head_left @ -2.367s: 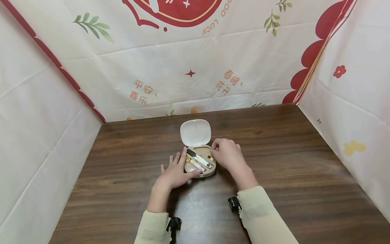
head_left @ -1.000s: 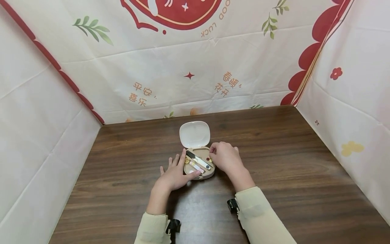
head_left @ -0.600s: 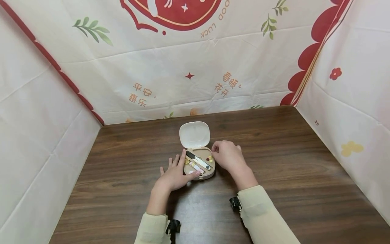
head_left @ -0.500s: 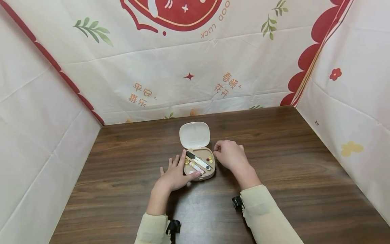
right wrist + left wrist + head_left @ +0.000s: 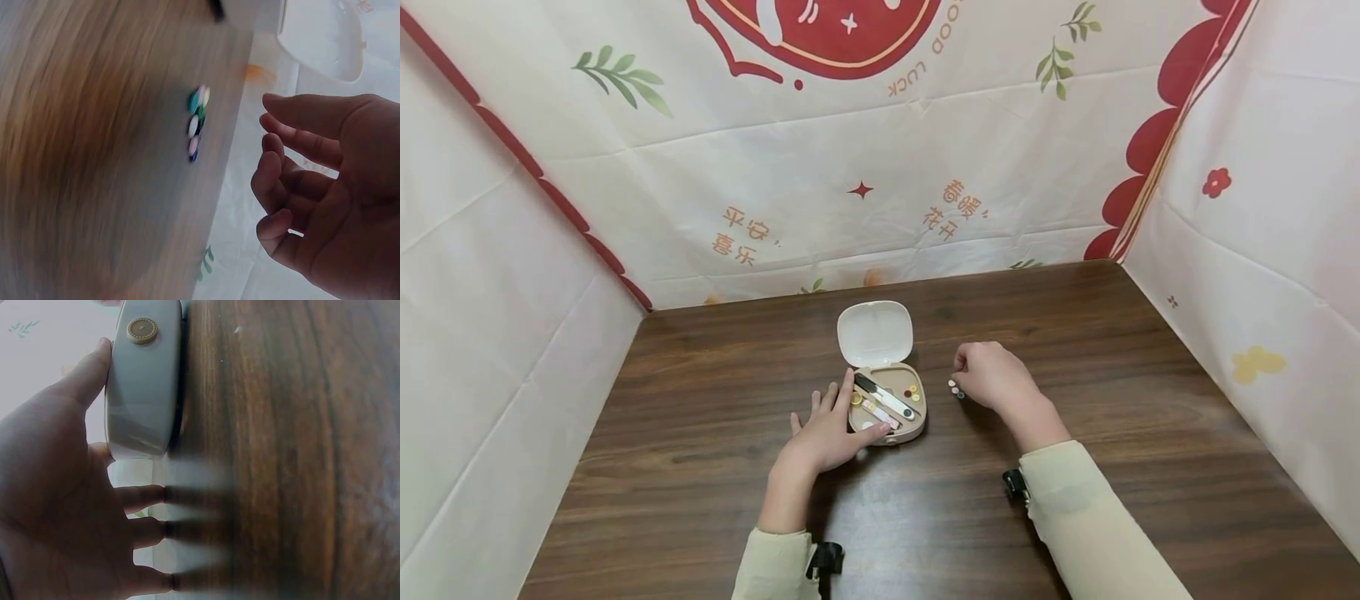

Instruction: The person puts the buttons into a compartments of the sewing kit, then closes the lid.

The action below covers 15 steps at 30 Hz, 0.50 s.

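In the head view a small beige case (image 5: 914, 432) stands with its white lid (image 5: 875, 332) raised. It holds a slim black-and-white tool (image 5: 893, 402), a pastel strip (image 5: 878, 412) and several small yellow and dark red buttons (image 5: 914, 389). My left hand (image 5: 822, 435) rests on the case's near left corner, thumb on the front rim, index finger along the left side. To the right of the case, my right hand (image 5: 1000, 379) hovers by a small cluster of coloured buttons (image 5: 194, 125). Its fingers are loosely bent in the right wrist view, with nothing visible between them.
The case stands on a dark wood table (image 5: 700, 467). A white printed cloth (image 5: 820, 150) hangs behind it and on both sides. Dark wrist cameras (image 5: 825, 559) sit at both cuffs.
My right hand has moved right, away from the case's right compartment, to the buttons on the table. One more yellow button shows in the compartment. The left hand has stayed on the case.
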Each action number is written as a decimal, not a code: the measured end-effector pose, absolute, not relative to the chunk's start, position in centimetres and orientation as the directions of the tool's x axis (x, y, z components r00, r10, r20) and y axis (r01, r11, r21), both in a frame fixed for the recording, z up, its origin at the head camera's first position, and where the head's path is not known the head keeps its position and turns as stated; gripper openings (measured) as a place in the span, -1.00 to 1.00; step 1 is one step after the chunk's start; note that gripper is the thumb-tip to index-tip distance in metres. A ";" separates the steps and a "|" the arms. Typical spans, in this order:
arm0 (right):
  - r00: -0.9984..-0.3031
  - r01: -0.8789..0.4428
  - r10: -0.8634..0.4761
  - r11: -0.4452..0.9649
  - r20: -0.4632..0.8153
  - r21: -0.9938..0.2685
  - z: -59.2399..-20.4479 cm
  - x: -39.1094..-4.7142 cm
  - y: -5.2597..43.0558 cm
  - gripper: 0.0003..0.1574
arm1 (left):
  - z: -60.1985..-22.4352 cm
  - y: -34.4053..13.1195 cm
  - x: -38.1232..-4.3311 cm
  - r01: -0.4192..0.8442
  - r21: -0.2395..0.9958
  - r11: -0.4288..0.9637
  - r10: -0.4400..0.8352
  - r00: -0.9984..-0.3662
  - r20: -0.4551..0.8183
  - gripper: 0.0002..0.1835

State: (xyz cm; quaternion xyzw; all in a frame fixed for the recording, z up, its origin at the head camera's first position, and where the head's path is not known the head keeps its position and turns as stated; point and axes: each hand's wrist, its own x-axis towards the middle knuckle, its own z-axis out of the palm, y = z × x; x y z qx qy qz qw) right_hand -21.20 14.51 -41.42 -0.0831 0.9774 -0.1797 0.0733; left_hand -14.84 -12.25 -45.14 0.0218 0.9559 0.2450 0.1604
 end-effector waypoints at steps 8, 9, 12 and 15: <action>-0.973 -0.138 -0.189 0.936 -0.133 -0.323 -42.0 -22.0 16.7 -0.93 | -45.2 -12.3 -15.0 -0.036 0.482 0.876 0.123 -0.948 -0.293 0.16; -0.973 -0.137 -0.187 0.938 -0.135 -0.319 -42.1 -22.1 16.9 -0.92 | -45.2 -12.3 -15.0 -0.037 0.481 0.876 0.122 -0.948 -0.295 0.16; -0.971 -0.134 -0.187 0.940 -0.146 -0.314 -42.4 -22.4 17.5 -0.91 | -45.2 -12.3 -15.0 -0.039 0.479 0.877 0.119 -0.948 -0.295 0.16; -0.969 -0.133 -0.189 0.943 -0.161 -0.306 -42.8 -22.7 17.9 -0.91 | -45.3 -12.3 -14.9 -0.034 0.481 0.876 0.123 -0.948 -0.292 0.16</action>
